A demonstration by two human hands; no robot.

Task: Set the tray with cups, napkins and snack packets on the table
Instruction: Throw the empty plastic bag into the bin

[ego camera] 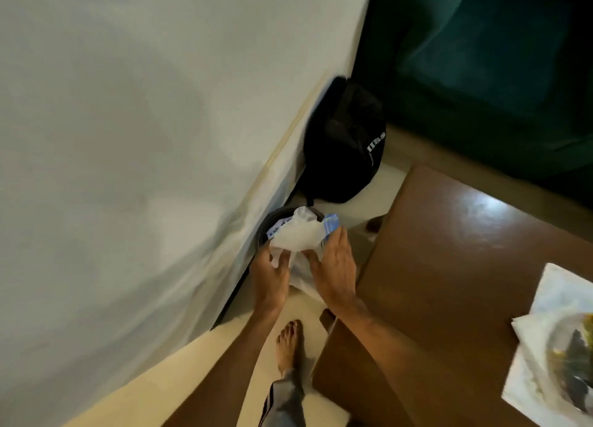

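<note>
Packet: crumpled white plastic packet with blue print (298,237), held over a dark round bin (272,216) on the floor, left of the worktop.
Left hand (272,276): fingers curled on the packet's lower left.
Right hand (333,272): thumb and fingers clamped on its right side.
Worktop: glossy brown wooden worktop (449,250), carrying white paper napkins (558,292) and a blurred plate (574,362).
Beyond: black backpack (346,144) against the white-sheeted bed (128,138).

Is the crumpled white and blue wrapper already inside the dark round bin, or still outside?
Outside: the left hand and right hand grip the crumpled white and blue wrapper over the rim of the dark round bin.
</note>
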